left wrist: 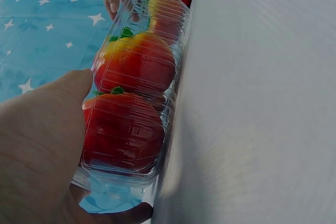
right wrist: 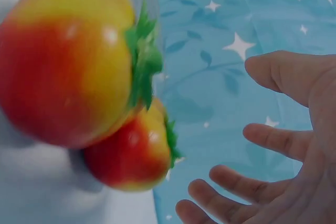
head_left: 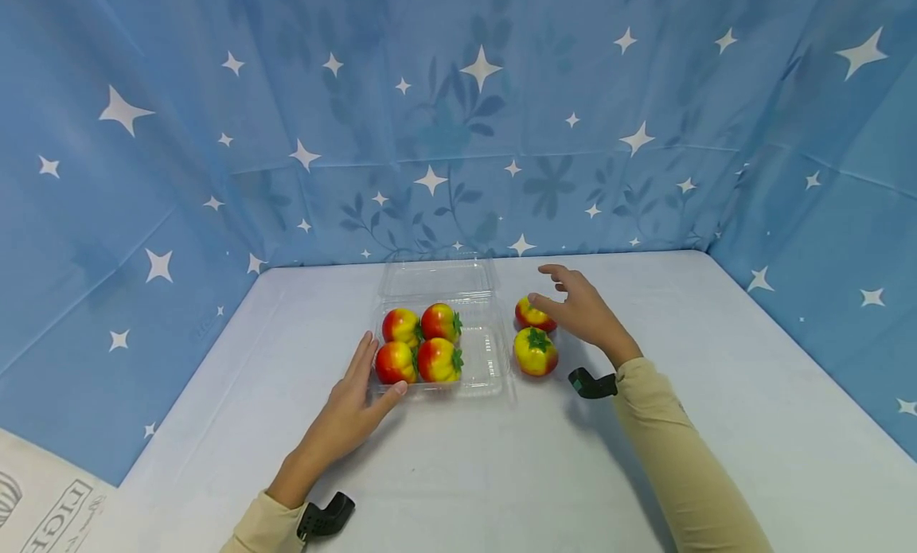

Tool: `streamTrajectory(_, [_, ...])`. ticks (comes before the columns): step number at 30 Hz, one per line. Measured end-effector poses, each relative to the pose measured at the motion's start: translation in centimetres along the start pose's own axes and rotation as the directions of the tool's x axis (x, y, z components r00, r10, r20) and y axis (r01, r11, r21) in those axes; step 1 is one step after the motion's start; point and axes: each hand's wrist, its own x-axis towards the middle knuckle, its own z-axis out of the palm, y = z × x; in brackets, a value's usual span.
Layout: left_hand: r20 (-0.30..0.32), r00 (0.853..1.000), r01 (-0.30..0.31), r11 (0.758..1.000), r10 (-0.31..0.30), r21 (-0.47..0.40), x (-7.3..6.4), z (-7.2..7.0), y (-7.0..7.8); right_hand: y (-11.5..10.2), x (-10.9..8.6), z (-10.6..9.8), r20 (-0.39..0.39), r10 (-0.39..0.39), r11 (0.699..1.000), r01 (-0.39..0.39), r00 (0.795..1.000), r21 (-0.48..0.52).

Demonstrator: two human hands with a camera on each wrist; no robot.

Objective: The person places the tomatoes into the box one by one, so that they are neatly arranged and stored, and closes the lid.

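A clear plastic clamshell box lies in the middle of the table, its lid folded back toward the curtain. Several red-and-yellow toy fruits with green leafy tops, such as the near left one, fill its left part; its right part holds none. My left hand rests at the box's front left corner, thumb on the front wall, straight fingers along the left side. Right of the box sit two more fruits, a near one and a far one. Over the far fruit, my right hand hovers with fingers spread and nothing held.
A white cloth covers the table. Blue curtain with white stars encloses the back and sides. Dark wrist devices, one on the left wrist and one on the right, stick out inward. Printed fabric shows at lower left.
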Motion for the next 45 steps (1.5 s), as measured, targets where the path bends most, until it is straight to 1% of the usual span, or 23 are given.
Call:
streamTrajectory(3, [0.000, 1.000, 0.003, 1.000, -0.003, 0.000, 0.0, 0.0, 0.0, 1.0, 0.3, -0.2, 0.018, 0.018, 1.000, -0.018, 1.000, 0.013])
streamTrajectory(10, [0.001, 1.000, 0.001, 1.000, -0.001, 0.001, 0.0, 0.1, -0.1, 3.1, 0.7, -0.1, 0.060, 0.025, 0.999, -0.027, 0.998, 0.041])
streamTrajectory(14, [-0.002, 1.000, -0.003, 1.000, 0.003, 0.005, 0.0, 0.0, -0.1, 4.0, 0.9, 0.4, 0.090, 0.055, 0.994, -0.063, 0.994, 0.089])
streamTrajectory(19, [0.002, 1.000, 0.004, 1.000, -0.004, 0.008, 0.1, 0.1, -0.1, 4.7, 1.1, 1.3, 0.123, 0.098, 0.987, -0.112, 0.988, 0.116])
streamTrajectory(24, [0.003, 1.000, 0.008, 1.000, -0.008, 0.009, 0.1, 0.0, -0.1, 5.2, 1.3, 2.0, 0.114, 0.119, 0.983, -0.133, 0.986, 0.124])
streamTrajectory(28, [0.002, 1.000, 0.006, 1.000, -0.006, 0.012, 0.1, 0.0, -0.1, 5.4, 1.3, 2.3, 0.105, 0.133, 0.984, -0.143, 0.986, 0.102])
streamTrajectory(36, [0.004, 1.000, 0.008, 1.000, -0.008, 0.011, 0.1, 0.0, -0.1, 5.5, 1.3, 2.3, 0.104, 0.158, 0.982, -0.167, 0.982, 0.089])
streamTrajectory(41, [0.005, 1.000, 0.007, 1.000, -0.008, 0.005, 0.1, 0.0, -0.1, 5.6, 1.2, 2.1, 0.096, 0.162, 0.982, -0.170, 0.982, 0.083])
streamTrajectory(45, [0.005, 1.000, 0.002, 1.000, -0.002, 0.005, 0.2, 0.0, -0.2, 5.9, 1.2, 2.1, 0.085, 0.140, 0.983, -0.148, 0.987, 0.107])
